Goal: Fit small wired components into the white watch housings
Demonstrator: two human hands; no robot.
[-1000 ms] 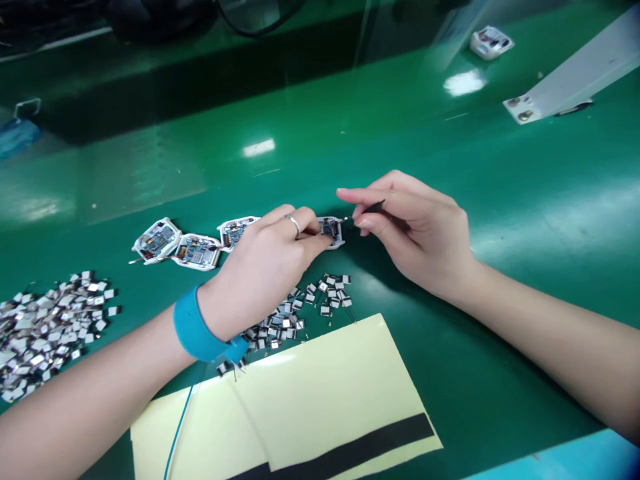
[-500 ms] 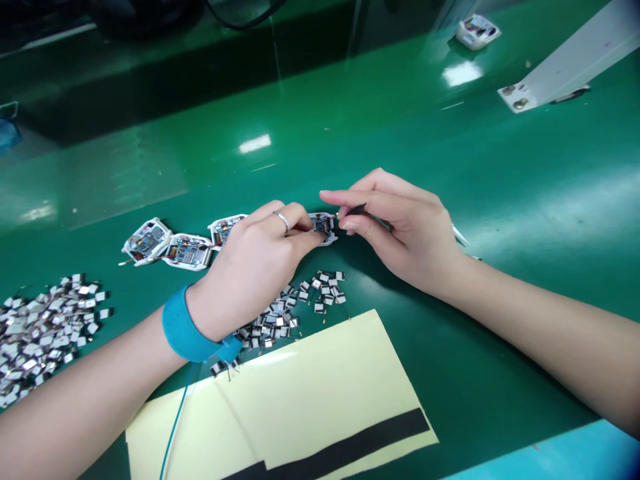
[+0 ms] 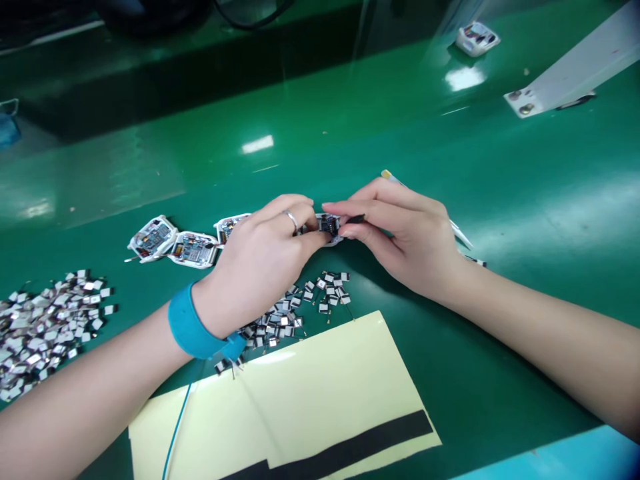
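Observation:
My left hand, with a ring and a blue wrist strap, pinches a small white-framed circuit board that rests on the green table. My right hand meets it from the right, fingers closed on a thin dark tool whose tip touches the board's right edge. A pale stick end pokes out above my right hand. Small silver parts lie scattered just below both hands.
Three more white-framed boards lie in a row to the left. A big heap of silver parts fills the far left. A yellow sheet with a black strip lies near me. A white bracket and another unit sit far right.
My right hand has closed in on the board, so both hands now nearly touch over it. The tool tip has moved onto the board's edge.

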